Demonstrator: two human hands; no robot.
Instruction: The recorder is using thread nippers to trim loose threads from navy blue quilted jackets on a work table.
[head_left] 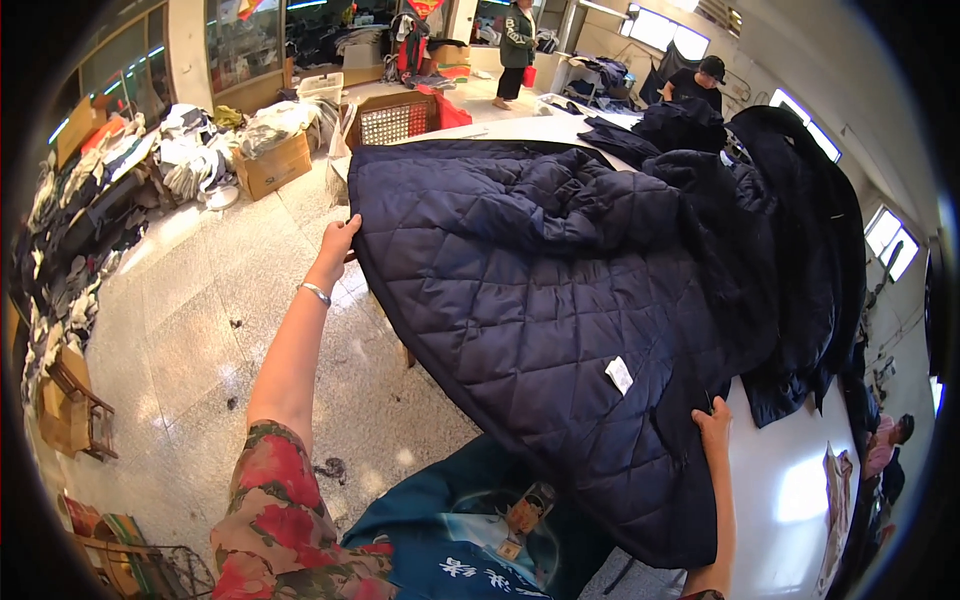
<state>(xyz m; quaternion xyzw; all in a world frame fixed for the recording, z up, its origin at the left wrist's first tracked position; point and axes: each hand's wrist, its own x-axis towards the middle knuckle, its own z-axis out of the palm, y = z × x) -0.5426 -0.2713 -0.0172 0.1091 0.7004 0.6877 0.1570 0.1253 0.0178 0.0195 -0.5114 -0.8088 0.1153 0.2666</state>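
Observation:
A dark navy quilted coat (520, 310) lies spread over the near edge of a white table, its lining side up. A small white label (619, 376) hangs from the lining. My left hand (340, 243), with the arm stretched far forward, grips the coat's left edge and holds it out past the table. At the coat's right side, my right hand (713, 428) is closed on the dark fabric. A thin dark thing shows by its thumb, too small to name. The coat's near part hangs over my teal apron (440, 535).
More dark coats (810, 250) are heaped on the white table (790, 490)'s right side. A brown strip of cloth (835, 500) lies near its right edge. Cardboard boxes (272, 165) and cloth piles line the left. One person (517, 50) stands at the back; others are on the right.

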